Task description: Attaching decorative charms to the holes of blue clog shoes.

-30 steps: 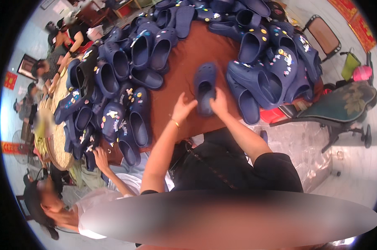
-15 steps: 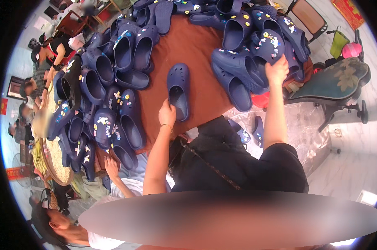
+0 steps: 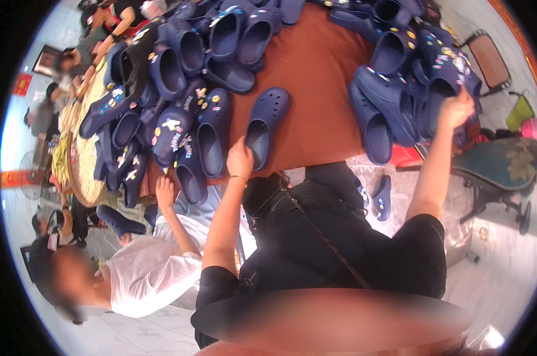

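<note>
Clearly, the left hand (image 3: 240,160) is the nearer one to the plain navy clog (image 3: 272,114), pinching its heel rim from the left side. That clog sits opening-up by the near edge of the brown-covered worktop (image 3: 319,89), left of the bare stretch. Its long axis runs from near edge toward far edge, heel by the hand, toe pointing away and leaning a little right, so most of the shoe lies beyond and rightward of the fingers. A charm-covered clog (image 3: 214,139) lies just beside it on the left, roughly parallel. The right hand (image 3: 457,111) is well apart, out at the worktop's right edge, against a decorated clog (image 3: 449,74) in the pile there; I cannot tell whether its fingers grip that shoe or only rest on it. A co-worker's hand (image 3: 164,191) rests at the near left corner.
</note>
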Tool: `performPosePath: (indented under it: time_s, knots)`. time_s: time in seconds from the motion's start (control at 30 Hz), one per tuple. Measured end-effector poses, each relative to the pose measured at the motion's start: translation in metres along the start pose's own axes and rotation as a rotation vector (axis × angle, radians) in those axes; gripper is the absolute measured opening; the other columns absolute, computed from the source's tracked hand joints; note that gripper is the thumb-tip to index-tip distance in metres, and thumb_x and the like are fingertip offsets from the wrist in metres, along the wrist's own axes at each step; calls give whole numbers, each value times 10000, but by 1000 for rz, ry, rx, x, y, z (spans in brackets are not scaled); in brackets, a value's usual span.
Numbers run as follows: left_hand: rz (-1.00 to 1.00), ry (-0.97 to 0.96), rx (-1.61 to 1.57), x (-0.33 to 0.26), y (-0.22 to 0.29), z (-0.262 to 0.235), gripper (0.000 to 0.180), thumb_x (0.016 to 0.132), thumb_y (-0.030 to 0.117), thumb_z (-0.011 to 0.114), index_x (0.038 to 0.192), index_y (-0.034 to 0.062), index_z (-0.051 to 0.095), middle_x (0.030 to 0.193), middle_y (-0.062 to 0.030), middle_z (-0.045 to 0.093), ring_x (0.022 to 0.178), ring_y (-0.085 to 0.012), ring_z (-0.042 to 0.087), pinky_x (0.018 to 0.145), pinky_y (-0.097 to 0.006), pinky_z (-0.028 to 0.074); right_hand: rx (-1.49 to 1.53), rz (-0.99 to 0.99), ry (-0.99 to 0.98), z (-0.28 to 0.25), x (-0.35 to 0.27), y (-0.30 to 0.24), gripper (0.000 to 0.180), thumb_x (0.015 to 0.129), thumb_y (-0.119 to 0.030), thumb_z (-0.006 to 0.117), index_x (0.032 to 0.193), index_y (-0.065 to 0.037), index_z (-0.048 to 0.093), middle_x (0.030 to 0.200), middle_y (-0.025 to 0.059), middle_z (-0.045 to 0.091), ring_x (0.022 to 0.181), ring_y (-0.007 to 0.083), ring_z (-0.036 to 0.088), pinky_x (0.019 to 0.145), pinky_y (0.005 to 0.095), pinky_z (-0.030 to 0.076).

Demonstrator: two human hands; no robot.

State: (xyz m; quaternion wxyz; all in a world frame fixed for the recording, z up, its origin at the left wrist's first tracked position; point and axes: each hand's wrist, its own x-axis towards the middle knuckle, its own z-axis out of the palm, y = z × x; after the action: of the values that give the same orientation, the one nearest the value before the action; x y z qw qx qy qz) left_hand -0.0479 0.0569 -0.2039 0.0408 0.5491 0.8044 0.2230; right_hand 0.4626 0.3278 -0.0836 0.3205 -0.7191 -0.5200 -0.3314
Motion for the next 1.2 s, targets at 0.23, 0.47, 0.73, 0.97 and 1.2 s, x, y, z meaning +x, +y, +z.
performPosePath:
  time_s: [0.23,0.47,0.73,0.97,1.2]
  knots:
    - [-62,62,8,-8,-1,5,325,819,131,463,1120,25,525,973,-199,589,898,-352,555,793,-437,438,765,-75,-141,-56,23,-89,422,637,13,480,1031,-34,622,911,165,634,859,293,604,807,362,452]
    - [-34,90,-12,-9,2,4,311,841,128,447,1101,-9,546,997,-224,595,921,-368,570,809,-417,446,1133,-86,-454,-78,-126,-206,452,638,112,433,1012,-70,609,990,135,589,998,285,530,926,345,385]
    - [-211,69,-120,-14,1,-5,325,838,132,457,1097,-46,539,1009,-248,585,946,-382,565,817,-414,439,1008,-150,-923,-62,-216,-200,430,768,-167,601,1169,-45,503,1094,196,520,1076,341,470,920,401,376]
    - [-83,230,-333,2,62,-26,326,846,126,482,1118,-50,522,1007,-252,587,946,-357,582,795,-377,448,1303,228,-1293,-83,-179,-142,485,800,-244,626,1197,-13,471,1170,157,512,922,185,570,783,289,465]
    - [188,-2,-519,12,190,-25,378,857,149,484,1182,-44,462,1069,-229,553,970,-358,536,842,-412,424,1571,125,-945,-153,-161,-168,932,652,-126,714,1362,46,136,1352,233,297,1261,290,306,1033,340,248]
